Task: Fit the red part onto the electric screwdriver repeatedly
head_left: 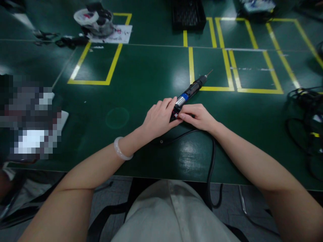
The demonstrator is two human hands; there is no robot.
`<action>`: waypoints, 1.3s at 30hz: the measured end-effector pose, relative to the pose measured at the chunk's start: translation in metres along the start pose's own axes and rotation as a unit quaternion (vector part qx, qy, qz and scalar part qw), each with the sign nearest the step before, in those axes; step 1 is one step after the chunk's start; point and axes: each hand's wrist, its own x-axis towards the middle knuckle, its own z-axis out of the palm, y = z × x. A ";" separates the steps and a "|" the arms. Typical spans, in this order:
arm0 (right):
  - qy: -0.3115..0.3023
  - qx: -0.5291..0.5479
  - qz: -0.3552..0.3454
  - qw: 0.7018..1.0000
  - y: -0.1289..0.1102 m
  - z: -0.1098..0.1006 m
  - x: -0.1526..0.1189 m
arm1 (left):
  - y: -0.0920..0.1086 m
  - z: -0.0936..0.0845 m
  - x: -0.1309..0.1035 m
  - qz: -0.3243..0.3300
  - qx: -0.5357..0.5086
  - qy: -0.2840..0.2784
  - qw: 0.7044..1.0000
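Black electric screwdriver [193, 88] extends forward from between both hands [159, 117].

The left hand [160, 116] covers part of the rear end of a power screwdriver [193, 89], where a red detail [176, 115] (too small to identify) shows beside the fingertips of the right hand [199, 116]. Pixelation masks objects [32, 141] at far left. The top edge crops a black tray [188, 26]; the right edge cuts off tangled black cables [306, 101]. Writing on a white sheet [125, 36] is blurred beyond reading.
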 end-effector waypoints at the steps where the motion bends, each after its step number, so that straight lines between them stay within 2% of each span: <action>1: -0.001 0.009 0.008 1.000 0.000 0.000 0.000 | 0.002 0.000 0.000 -0.004 0.008 0.000 1.000; 8: 0.039 0.140 0.088 0.985 0.006 0.003 -0.004 | 0.005 0.005 0.002 -0.007 0.028 0.009 1.000; 13: 0.053 0.173 0.101 0.978 0.010 0.003 -0.006 | 0.002 0.002 0.002 0.003 0.038 -0.005 0.999; 16: 0.054 0.178 0.106 0.977 0.010 0.002 -0.006 | -0.006 -0.001 0.001 -0.003 0.048 -0.013 0.999; 19: 0.054 0.177 0.107 0.977 0.009 0.001 -0.005 | -0.022 -0.003 0.000 -0.020 0.056 -0.007 0.998; 23: 0.050 0.171 0.109 0.978 0.009 0.001 -0.005 | -0.058 -0.006 -0.003 -0.061 0.060 0.013 0.996; 30: 0.037 0.156 0.115 0.980 0.011 0.002 -0.006 | -0.141 -0.017 -0.010 -0.178 0.042 0.043 0.982; 39: 0.026 0.147 0.127 0.981 0.012 0.002 -0.006 | -0.253 -0.030 -0.015 -0.360 0.044 0.036 0.931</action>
